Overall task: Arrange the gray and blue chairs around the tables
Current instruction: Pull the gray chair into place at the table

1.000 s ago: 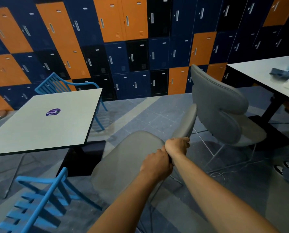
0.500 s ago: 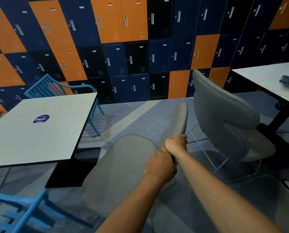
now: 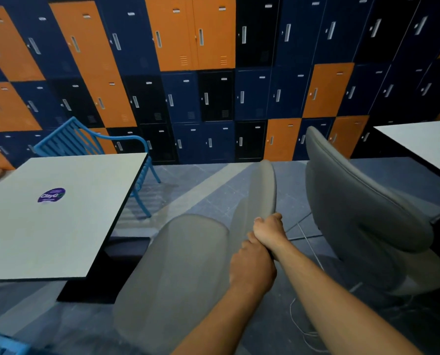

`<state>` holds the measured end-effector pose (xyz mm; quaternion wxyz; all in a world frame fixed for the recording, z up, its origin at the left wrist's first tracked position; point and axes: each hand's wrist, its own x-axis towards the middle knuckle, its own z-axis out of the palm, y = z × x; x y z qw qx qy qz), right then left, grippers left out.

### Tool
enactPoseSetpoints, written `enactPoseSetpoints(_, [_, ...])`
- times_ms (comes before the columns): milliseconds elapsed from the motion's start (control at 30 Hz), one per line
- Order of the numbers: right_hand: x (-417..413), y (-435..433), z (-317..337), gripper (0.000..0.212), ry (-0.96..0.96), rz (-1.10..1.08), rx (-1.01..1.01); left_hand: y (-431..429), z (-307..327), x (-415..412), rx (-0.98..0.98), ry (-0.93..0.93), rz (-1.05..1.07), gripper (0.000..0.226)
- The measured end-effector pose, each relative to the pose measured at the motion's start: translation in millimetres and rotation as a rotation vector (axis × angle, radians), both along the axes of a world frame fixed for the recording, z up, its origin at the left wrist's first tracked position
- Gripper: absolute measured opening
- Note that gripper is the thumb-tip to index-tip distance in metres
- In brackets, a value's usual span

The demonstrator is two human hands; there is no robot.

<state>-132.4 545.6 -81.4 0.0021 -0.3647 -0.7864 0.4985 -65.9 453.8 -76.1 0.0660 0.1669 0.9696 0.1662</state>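
A gray chair (image 3: 178, 272) stands in front of me, its seat facing the left table (image 3: 47, 226). My left hand (image 3: 252, 262) and my right hand (image 3: 267, 229) both grip the edge of its backrest, one just behind the other. A second gray chair (image 3: 362, 213) stands to the right, turned toward the right table (image 3: 424, 142). A blue chair (image 3: 85, 139) sits at the far side of the left table. Part of another blue chair (image 3: 1, 344) shows at the bottom left corner.
A wall of orange, blue and black lockers (image 3: 213, 73) closes off the far side. A purple sticker (image 3: 51, 195) lies on the left table. A thin white cable (image 3: 308, 326) trails over the gray floor under the right chair.
The gray chair in my hands has swung so its backrest stands more upright and nearer the left table. The view has shifted right; the near blue chair has slid almost out of frame.
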Motion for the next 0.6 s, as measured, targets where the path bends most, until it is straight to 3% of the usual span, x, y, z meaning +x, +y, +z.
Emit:
enactPoseSetpoints(100, [-16.4, 8.3, -1.7, 0.045, 0.004, 0.024, -0.008, 8.6, 0.7, -13.3, -0.007, -0.016, 0.026, 0.055])
enactPoseSetpoints(433, [-21.4, 16.5, -2.9, 0.051, -0.032, 0.095, 0.053, 15.8, 2.8, -14.5, 0.099, -0.028, 0.116, 0.045])
enactPoseSetpoints(600, [1.0, 28.7, -6.1, 0.082, -0.036, 0.229, 0.153, 1.4, -1.5, 16.5, 0.12, -0.102, 0.165, 0.055])
